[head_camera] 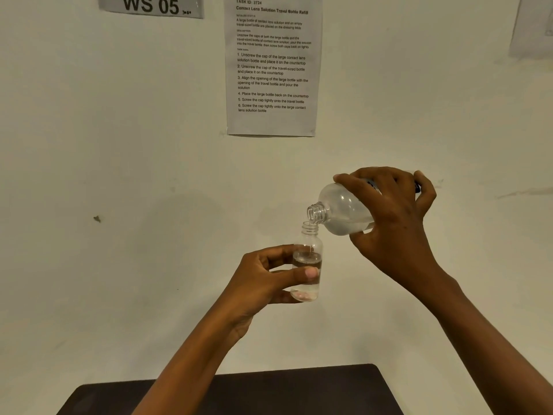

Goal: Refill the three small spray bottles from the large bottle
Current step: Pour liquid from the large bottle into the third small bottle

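Observation:
My left hand [266, 280] holds a small clear bottle [308, 256] upright in the air, thumb and fingers curled round its body. The small bottle has no cap and holds clear liquid to about half its height. My right hand [395, 217] grips the large clear bottle [341, 211] from above, tilted with its open threaded neck down and to the left. The large bottle's mouth sits right over the small bottle's mouth. A thin stream of liquid runs inside the small bottle. The other small bottles and all caps are out of view.
A dark tabletop [299, 390] shows at the bottom edge, far below the hands. A printed instruction sheet [273, 64] and a "WS 05" sign [151, 6] hang on the pale wall behind.

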A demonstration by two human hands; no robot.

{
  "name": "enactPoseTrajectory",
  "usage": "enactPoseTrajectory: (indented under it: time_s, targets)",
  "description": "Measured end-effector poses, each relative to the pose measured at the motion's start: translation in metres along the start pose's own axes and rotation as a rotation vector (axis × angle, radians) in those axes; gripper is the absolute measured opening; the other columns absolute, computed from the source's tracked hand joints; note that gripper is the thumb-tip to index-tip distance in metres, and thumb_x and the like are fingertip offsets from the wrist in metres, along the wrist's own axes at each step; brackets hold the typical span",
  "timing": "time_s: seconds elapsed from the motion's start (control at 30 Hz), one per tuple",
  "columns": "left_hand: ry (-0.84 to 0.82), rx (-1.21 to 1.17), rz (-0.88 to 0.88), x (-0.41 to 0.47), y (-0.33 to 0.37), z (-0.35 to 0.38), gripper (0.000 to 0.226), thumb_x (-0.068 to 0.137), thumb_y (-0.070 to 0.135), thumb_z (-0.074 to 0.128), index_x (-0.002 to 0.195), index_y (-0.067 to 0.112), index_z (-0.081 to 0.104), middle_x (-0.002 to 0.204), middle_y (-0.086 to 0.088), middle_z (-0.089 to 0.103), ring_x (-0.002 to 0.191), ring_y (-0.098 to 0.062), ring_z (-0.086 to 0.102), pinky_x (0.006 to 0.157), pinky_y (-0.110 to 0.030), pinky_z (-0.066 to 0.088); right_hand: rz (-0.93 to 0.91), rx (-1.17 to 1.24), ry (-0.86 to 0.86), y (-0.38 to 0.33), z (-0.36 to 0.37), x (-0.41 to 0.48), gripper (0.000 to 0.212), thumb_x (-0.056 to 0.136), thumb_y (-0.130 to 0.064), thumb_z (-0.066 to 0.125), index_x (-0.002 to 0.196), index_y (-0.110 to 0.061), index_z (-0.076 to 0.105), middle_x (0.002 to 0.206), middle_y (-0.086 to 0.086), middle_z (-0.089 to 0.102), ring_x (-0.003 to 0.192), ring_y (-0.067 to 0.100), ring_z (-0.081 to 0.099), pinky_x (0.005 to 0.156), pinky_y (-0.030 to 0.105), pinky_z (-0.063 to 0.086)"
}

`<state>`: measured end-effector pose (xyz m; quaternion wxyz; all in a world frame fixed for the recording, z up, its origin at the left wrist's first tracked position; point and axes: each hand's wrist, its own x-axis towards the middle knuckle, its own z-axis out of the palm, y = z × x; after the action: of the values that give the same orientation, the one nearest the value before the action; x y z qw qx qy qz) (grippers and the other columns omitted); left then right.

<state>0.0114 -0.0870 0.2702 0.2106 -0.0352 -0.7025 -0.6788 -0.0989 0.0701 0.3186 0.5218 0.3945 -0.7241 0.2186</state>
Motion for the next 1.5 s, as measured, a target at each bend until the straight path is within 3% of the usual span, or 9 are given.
enactPoseTrajectory:
  time_s: [0.17, 0.47, 0.7, 0.87, 1.5]
  targets:
    - [0.000, 0.006, 0.003, 0.0001, 0.0005, -0.0002, 0.026, 0.071, 0.016, 0.074, 0.091, 0.032, 0.068, 0.099, 0.006, 0.071, 0.090, -0.015, 0.070, 0.063, -0.025, 0.057, -0.004, 0.006, -0.002, 0.0002, -0.0003, 0.0006, 0.077, 0.054, -0.004, 0.079, 0.120, -0.030, 0.048, 0.115, 0.004, 0.056, 0.116, 0.023, 0.037, 0.103, 0.041, 0.009]
    - [-0.002, 0.024, -0.008, -0.0004, 0.0013, 0.0004, 0.030, 0.072, 0.016, 0.073, 0.098, 0.029, 0.067, 0.108, 0.000, 0.070, 0.097, -0.020, 0.069, 0.074, -0.034, 0.060, -0.004, 0.006, -0.002, -0.0004, -0.0015, 0.0004, 0.078, 0.054, -0.003, 0.079, 0.120, -0.030, 0.047, 0.115, 0.004, 0.055, 0.116, 0.023, 0.037, 0.103, 0.044, 0.010]
    - [0.000, 0.023, -0.013, -0.0008, 0.0016, 0.0002, 0.030, 0.073, 0.014, 0.073, 0.100, 0.027, 0.068, 0.106, 0.001, 0.070, 0.094, -0.019, 0.069, 0.071, -0.031, 0.059, -0.007, 0.013, 0.004, -0.0010, -0.0035, 0.0009, 0.078, 0.056, -0.003, 0.079, 0.120, -0.031, 0.045, 0.115, 0.005, 0.055, 0.116, 0.023, 0.037, 0.103, 0.049, 0.012]
    - [-0.005, 0.013, -0.012, -0.0007, 0.0026, 0.0007, 0.028, 0.071, 0.016, 0.074, 0.095, 0.030, 0.069, 0.102, 0.003, 0.072, 0.092, -0.018, 0.070, 0.066, -0.028, 0.058, -0.004, 0.006, 0.003, 0.0000, -0.0041, 0.0011, 0.079, 0.054, -0.003, 0.078, 0.120, -0.031, 0.046, 0.115, 0.004, 0.056, 0.116, 0.022, 0.037, 0.103, 0.044, 0.010]
    - [-0.001, 0.036, -0.015, -0.0005, 0.0020, 0.0009, 0.031, 0.070, 0.019, 0.073, 0.099, 0.029, 0.067, 0.106, 0.002, 0.070, 0.096, -0.019, 0.069, 0.069, -0.029, 0.059, -0.005, 0.009, -0.001, 0.0006, -0.0043, 0.0009, 0.078, 0.055, -0.004, 0.079, 0.120, -0.031, 0.046, 0.116, 0.004, 0.056, 0.117, 0.023, 0.037, 0.104, 0.045, 0.010]
